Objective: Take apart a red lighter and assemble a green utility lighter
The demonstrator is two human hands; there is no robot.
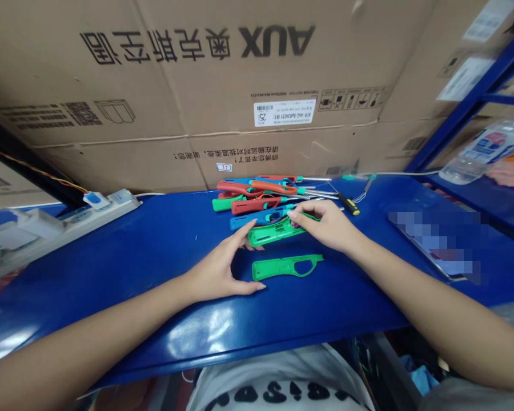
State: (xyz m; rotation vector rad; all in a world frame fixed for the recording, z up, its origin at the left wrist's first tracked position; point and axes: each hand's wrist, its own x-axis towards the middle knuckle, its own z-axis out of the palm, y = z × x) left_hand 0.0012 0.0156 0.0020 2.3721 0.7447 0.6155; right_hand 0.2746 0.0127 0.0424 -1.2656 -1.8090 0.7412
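Two green lighter casing halves lie on the blue table. The upper green casing half (270, 233) has its hollow inside facing up. Nearer to me, the lower green casing half (278, 268) with its trigger loop lies flat. My left hand (223, 264) is spread, its fingertips at the left end of the upper half and its thumb beside the lower one. My right hand (321, 221) pinches with thumb and forefinger at the right part of the upper half. What is between those fingertips is too small and covered to make out.
Behind the casings lies a pile of long-nosed lighters (257, 188) in red, blue, orange and green. A yellow-black screwdriver (349, 204) is beside it. Power strips (68, 222) are at left, a blurred-out flat device (437, 245) at right. A large cardboard box (197, 103) stands behind.
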